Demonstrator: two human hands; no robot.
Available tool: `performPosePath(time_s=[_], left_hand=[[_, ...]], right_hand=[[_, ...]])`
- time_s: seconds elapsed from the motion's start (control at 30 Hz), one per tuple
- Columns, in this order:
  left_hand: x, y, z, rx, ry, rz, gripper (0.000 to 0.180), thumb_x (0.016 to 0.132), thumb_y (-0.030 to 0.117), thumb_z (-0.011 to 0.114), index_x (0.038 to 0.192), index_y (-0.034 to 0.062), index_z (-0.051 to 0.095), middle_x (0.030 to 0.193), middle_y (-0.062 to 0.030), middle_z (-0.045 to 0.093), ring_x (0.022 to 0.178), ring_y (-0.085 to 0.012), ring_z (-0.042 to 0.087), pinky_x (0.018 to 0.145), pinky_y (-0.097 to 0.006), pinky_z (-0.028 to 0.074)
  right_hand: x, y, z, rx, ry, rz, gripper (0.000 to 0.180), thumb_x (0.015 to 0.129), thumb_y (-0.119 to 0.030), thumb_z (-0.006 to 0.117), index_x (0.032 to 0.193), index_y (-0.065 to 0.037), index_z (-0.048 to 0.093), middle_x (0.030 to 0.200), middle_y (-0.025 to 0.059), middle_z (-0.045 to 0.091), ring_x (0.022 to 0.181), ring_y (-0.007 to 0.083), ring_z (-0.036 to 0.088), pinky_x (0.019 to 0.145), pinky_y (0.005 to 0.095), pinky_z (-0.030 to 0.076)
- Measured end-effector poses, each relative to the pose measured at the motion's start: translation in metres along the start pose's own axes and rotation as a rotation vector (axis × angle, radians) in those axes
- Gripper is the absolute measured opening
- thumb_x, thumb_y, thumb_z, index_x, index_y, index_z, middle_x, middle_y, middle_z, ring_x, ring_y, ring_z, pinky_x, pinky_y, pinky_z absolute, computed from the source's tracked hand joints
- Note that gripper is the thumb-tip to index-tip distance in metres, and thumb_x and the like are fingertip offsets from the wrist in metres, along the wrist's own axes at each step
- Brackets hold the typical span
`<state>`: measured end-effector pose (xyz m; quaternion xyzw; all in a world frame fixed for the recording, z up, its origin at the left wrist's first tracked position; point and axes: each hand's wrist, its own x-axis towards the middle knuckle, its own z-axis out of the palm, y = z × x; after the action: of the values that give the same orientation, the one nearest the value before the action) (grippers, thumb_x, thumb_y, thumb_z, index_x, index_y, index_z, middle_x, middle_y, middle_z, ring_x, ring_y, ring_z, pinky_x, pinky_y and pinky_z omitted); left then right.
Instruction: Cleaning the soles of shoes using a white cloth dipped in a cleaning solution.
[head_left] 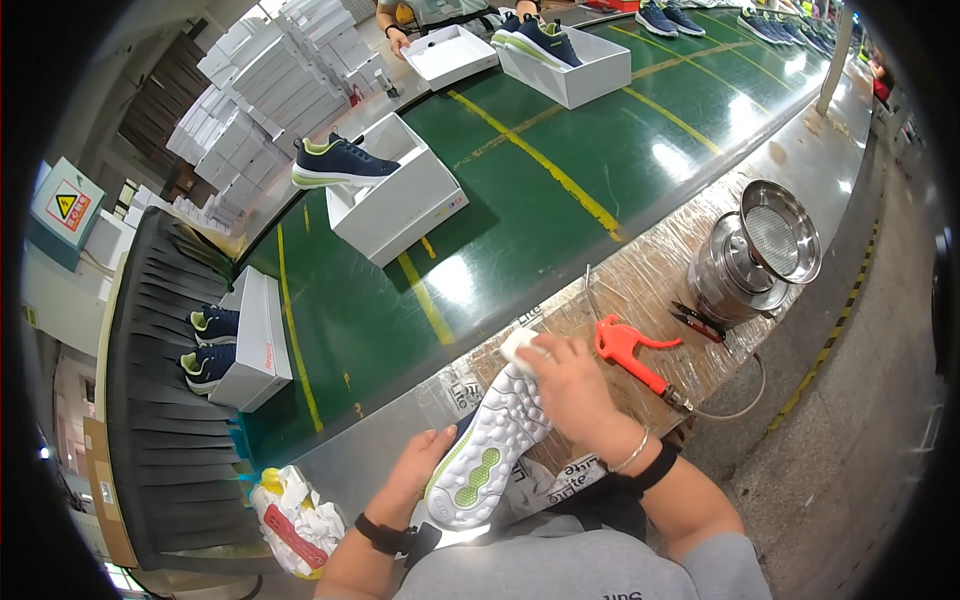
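Note:
A sneaker (490, 455) is held in front of me with its white, knobbly sole facing up and a green patch near the heel. My left hand (417, 463) grips its dark blue side by the heel end. My right hand (570, 385) is closed on a small white pad (517, 347), pressed at the toe end of the sole; whether it is a cloth or a sponge I cannot make out. Just right of that hand, a red air blow gun (632, 358) with a hose lies on the bench.
A steel pot-like dispenser (740, 265) and dark snips (697, 322) sit on the film-covered bench (640, 285). Beyond it, the green conveyor (520, 190) carries white shoe boxes (400, 200) with sneakers. Crumpled paper (300, 520) lies at lower left. A co-worker's hand (398, 42) touches a box lid.

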<state>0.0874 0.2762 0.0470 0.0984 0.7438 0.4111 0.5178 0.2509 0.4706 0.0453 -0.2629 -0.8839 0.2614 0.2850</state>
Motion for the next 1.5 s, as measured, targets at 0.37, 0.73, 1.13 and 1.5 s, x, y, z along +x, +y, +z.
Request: performPosePath(time_s=[0.37, 0.73, 1.13, 1.5], left_hand=[[0.017, 0.023, 0.018, -0.068, -0.02, -0.056, 0.043, 0.091, 0.037, 0.051, 0.089, -0.0035, 0.065, 0.079, -0.0082, 0.066, 0.065, -0.0124, 0.06, 0.061, -0.028, 0.048], [0.046, 0.024, 0.009, -0.186, -0.073, -0.165, 0.038, 0.088, 0.032, 0.058, 0.091, -0.0054, 0.064, 0.082, -0.0109, 0.066, 0.066, -0.0158, 0.062, 0.057, -0.032, 0.051], [0.067, 0.012, -0.007, -0.305, -0.146, -0.153, 0.039, 0.089, 0.032, 0.057, 0.091, -0.0064, 0.064, 0.084, -0.0126, 0.067, 0.065, -0.0186, 0.064, 0.056, -0.031, 0.053], [0.032, 0.047, 0.022, -0.093, -0.103, -0.133, 0.035, 0.092, 0.028, 0.052, 0.097, -0.005, 0.063, 0.088, -0.0112, 0.066, 0.073, -0.0172, 0.064, 0.063, -0.03, 0.053]], right_hand=[[0.004, 0.02, 0.004, 0.037, 0.081, -0.06, 0.043, 0.07, 0.004, 0.049, 0.112, -0.001, 0.052, 0.107, 0.0172, 0.055, 0.093, 0.0351, 0.052, 0.083, 0.0431, 0.043], [-0.036, -0.072, -0.031, 0.074, -0.316, -0.814, 0.038, 0.075, -0.014, 0.053, 0.112, -0.008, 0.055, 0.114, 0.0076, 0.052, 0.1, 0.0222, 0.05, 0.079, 0.0323, 0.042], [-0.05, -0.06, -0.063, -0.015, -0.123, -0.522, 0.039, 0.075, -0.011, 0.052, 0.115, -0.013, 0.057, 0.121, 0.0056, 0.052, 0.097, 0.0242, 0.051, 0.08, 0.036, 0.041], [-0.024, 0.049, -0.013, -0.116, 0.147, -0.008, 0.04, 0.071, -0.001, 0.052, 0.11, -0.007, 0.057, 0.108, 0.0128, 0.057, 0.09, 0.0311, 0.054, 0.078, 0.0403, 0.045]])
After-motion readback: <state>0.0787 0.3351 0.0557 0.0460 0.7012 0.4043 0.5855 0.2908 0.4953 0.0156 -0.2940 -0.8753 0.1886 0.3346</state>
